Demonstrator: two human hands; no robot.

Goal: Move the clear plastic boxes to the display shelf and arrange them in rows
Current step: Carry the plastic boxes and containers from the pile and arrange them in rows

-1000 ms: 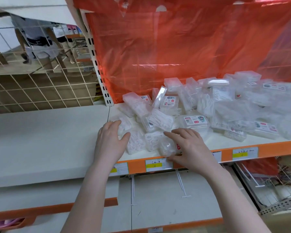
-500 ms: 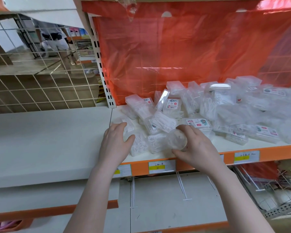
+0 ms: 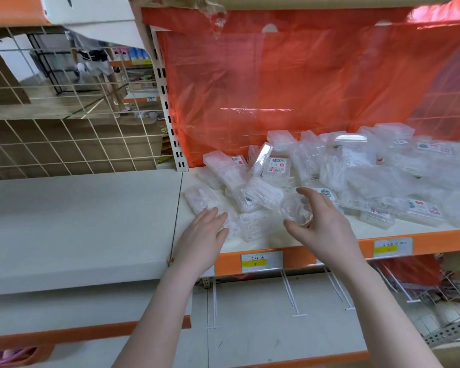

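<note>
1. Where the empty white shelf (image 3: pixel 77 221) on the left meets the stocked one, the left hand (image 3: pixel 201 236) lies flat with fingers straight and relaxed, gripping nothing; its fingertips touch a small clear box (image 3: pixel 233 224) at the front of the pile.
2. Just right of it, the clear plastic boxes (image 3: pixel 329 179) sit in a loose heap on the display shelf (image 3: pixel 263 240), tipped at all angles against the orange plastic sheet (image 3: pixel 303 88) behind; no rows are formed yet.
3. Further right, the right hand (image 3: pixel 322 221) holds a small round clear container (image 3: pixel 295 209) lifted off the shelf, thumb below and fingers curled over its top edge.
4. These boxes look light, stiff and smooth-sided, so they are likely to slide or skitter when nudged. The thin walls may flex or the lids may pop under a hard squeeze.
5. The best hold is probably across the two long sides of a box, thumb opposite fingers, with light pressure. For the round one, pinching across the rim as it is held now seems secure.
6. Price labels (image 3: pixel 260 261) line the orange shelf edge below and give a handy line for squaring up the front row.
</note>
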